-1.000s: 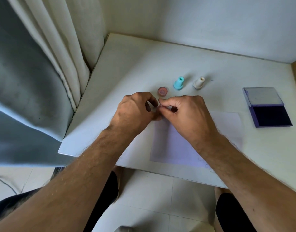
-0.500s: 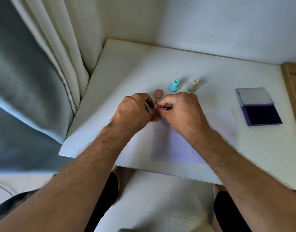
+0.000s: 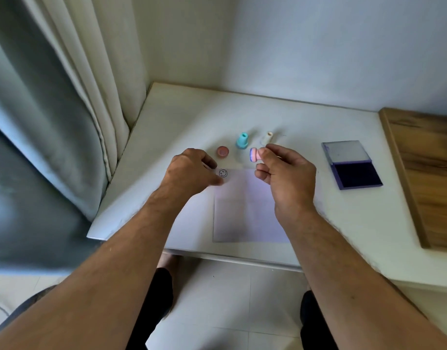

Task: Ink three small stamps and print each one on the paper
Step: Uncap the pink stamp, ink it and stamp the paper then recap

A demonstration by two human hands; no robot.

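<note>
We see the right hand (image 3: pixel 284 176) pinching a small pink stamp (image 3: pixel 254 154) between thumb and fingertips, lifted clear of the paper (image 3: pixel 245 213) with its inked, violet-tinged face turned sideways toward the left hand (image 3: pixel 189 173). That left hand rests on the sheet's far left corner, fingers curled down against it; we cannot tell whether it pinches the edge or merely presses it flat. Just beside those fingers, and below and to the left of the held stamp, a round smiley print (image 3: pixel 223 173) shows on the paper. Beyond the grip, a round pink cap (image 3: pixel 222 151) lies on the white table (image 3: pixel 343 223), with a blue stamp (image 3: pixel 242 140) and a white stamp (image 3: pixel 267 138) standing upright just behind the raised one. Well off to the right of the holding hand, the ink pad (image 3: pixel 355 173) lies open, its lid (image 3: pixel 346 152) folded back. A wooden board (image 3: pixel 424 168) borders the table on that side; curtains (image 3: pixel 53 122) hang to the left.
</note>
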